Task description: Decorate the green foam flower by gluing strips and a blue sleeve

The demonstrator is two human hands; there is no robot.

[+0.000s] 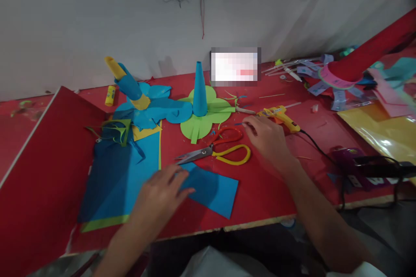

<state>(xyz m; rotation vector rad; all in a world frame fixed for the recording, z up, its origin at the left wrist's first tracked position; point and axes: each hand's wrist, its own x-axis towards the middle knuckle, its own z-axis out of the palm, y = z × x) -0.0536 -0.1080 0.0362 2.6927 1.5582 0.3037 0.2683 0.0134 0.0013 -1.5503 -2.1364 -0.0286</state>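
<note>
Paper rect. (214, 190) blue, flat, plain — L grip (162, 190) wide over end, R grip (267, 136) nr scissors (205, 152) — can't tell hold.

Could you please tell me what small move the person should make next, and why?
Probably the left hand should slide the blue rectangle slightly toward the near side of the red table. That hand already covers one end of it, and the scissors lie close to its far edge, blades pointing toward those fingers.
</note>
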